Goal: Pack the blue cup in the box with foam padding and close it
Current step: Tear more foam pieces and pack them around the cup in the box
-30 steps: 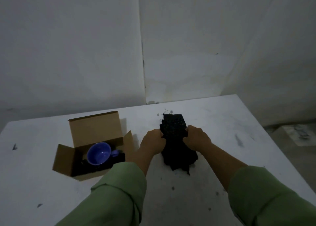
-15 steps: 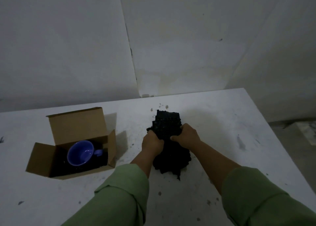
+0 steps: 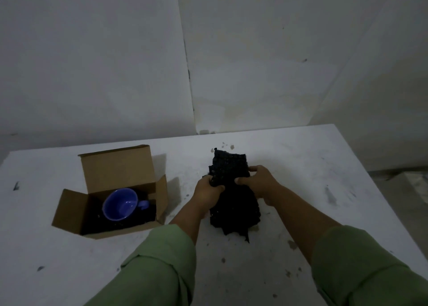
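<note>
Blue cup point(image 3: 120, 204) in open box point(image 3: 115, 166) w/ dark padding.

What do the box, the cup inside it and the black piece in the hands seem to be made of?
Box: plain brown cardboard, matte, with folded flaps. Blue cup: probably glazed ceramic, given its smooth, faintly shiny inside. Black piece: apparently soft foam, its surface bumpy and its edge ragged.

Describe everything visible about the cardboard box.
The brown cardboard box sits open on the white table, left of both hands. Its rear lid flap stands upright and the side flaps splay outward. Inside, the blue ceramic cup lies tilted on dark padding, handle pointing right. Neither hand touches the box.
</note>
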